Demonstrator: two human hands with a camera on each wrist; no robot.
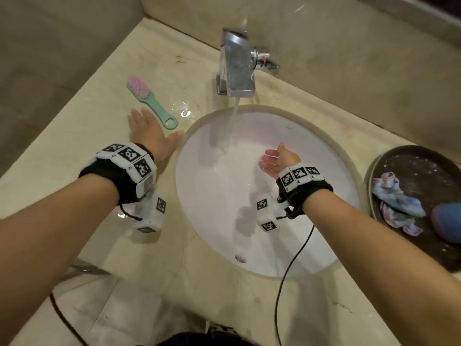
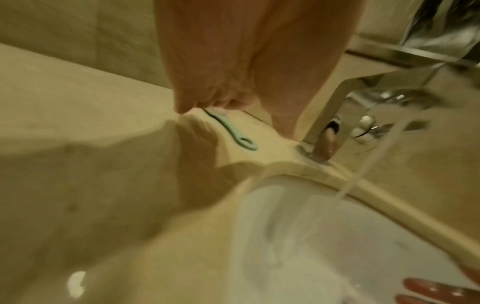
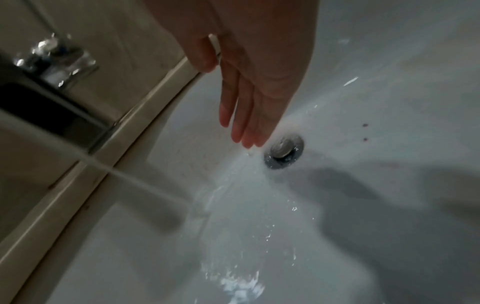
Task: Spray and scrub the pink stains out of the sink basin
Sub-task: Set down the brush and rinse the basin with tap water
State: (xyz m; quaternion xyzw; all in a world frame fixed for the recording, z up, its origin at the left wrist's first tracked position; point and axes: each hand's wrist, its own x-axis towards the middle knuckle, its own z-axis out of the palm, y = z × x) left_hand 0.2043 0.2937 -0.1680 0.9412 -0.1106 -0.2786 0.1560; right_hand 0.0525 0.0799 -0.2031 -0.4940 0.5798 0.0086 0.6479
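Observation:
A white oval sink basin (image 1: 324, 196) is set in a beige counter, and the chrome tap (image 1: 238, 68) runs a stream of water (image 1: 230, 128) into it. My right hand (image 1: 278, 162) is inside the basin, open with straight fingers (image 3: 244, 123) just above the metal drain (image 3: 284, 151). Two small dark pink spots (image 3: 365, 131) sit on the basin wall beyond the drain. My left hand (image 1: 147, 131) lies flat and open on the counter left of the basin. A teal scrub brush with pink bristles (image 1: 149, 101) lies just beyond it, untouched.
A dark round tray (image 1: 424, 161) at the right holds a crumpled multicoloured cloth (image 1: 396, 201) and a blue rounded object (image 1: 449, 221), partly cut off. A puddle (image 1: 183, 111) wets the counter between brush and basin. A black cable (image 1: 291, 265) hangs from my right wrist across the basin's front.

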